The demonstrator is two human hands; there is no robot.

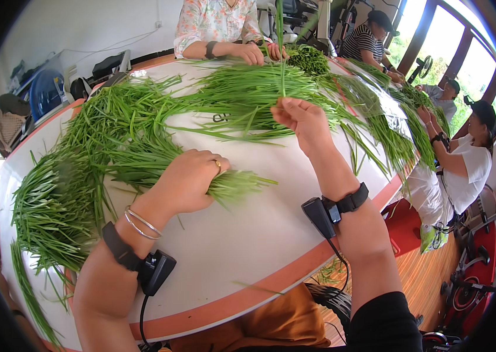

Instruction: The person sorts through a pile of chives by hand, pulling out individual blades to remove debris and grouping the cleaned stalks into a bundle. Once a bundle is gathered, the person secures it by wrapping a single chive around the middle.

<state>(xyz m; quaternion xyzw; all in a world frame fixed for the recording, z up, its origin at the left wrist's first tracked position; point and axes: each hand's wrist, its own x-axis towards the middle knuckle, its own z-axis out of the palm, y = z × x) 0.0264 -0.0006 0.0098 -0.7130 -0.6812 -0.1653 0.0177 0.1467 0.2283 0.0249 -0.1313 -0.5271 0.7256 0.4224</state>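
Observation:
My left hand [190, 178] is closed around a bunch of long green leaves [237, 182], which look like garlic chives. Their pale cut ends stick out to the right of my fist and are slightly blurred. My right hand [303, 116] pinches a few upright green blades [282, 75] between thumb and fingertips, above the table. Behind that hand a broad pile of the same leaves [239, 90] lies across the white tabletop [248, 237]. A tangled heap [116, 110] spreads beyond my left hand, and a thick, neater stack [50, 207] lies to its left.
Across the table a person in a floral shirt [217, 26] handles leaves. Several other people work along the right side, one in a white shirt [463, 163]. A clear plastic sheet [391, 105] lies over leaves there. The table has an orange border [230, 303]. Exercise equipment [468, 290] stands at right.

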